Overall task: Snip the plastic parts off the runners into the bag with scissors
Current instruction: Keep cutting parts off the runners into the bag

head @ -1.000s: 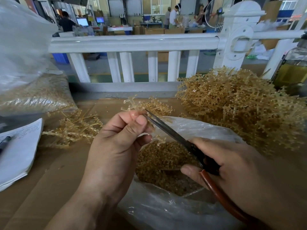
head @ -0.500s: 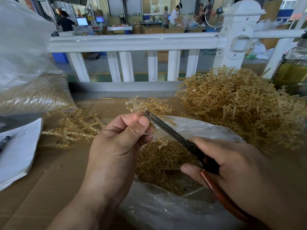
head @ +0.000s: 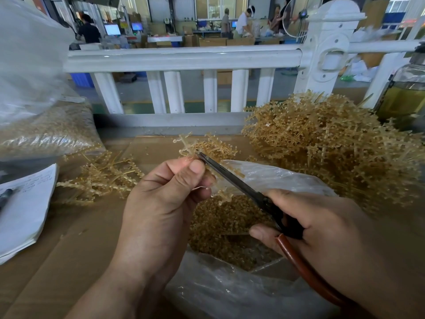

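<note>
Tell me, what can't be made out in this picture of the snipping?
All in the head view:
- Most of the runner is hidden behind the left hand that pinches it.
- The handles of the scissors are mostly covered by the right hand gripping them.
- The writing on the paper is too small to read, and the left edge cuts the paper off.
- The bottle is cut off by the right edge.

Views: one, worn on my head.
Facing: forward and down across the cardboard-covered table (head: 69, 249) toward the white railing (head: 184, 58).
Nearness: close; my left hand (head: 161, 203) and right hand (head: 322, 231) fill the lower frame, forearms running off the bottom edge.
Aim: centred where my scissors (head: 230, 178) meet the runner (head: 184, 145) pinched in my left fingers, above the bag (head: 218, 293).
Lens: wide, bowing the railing.
</note>
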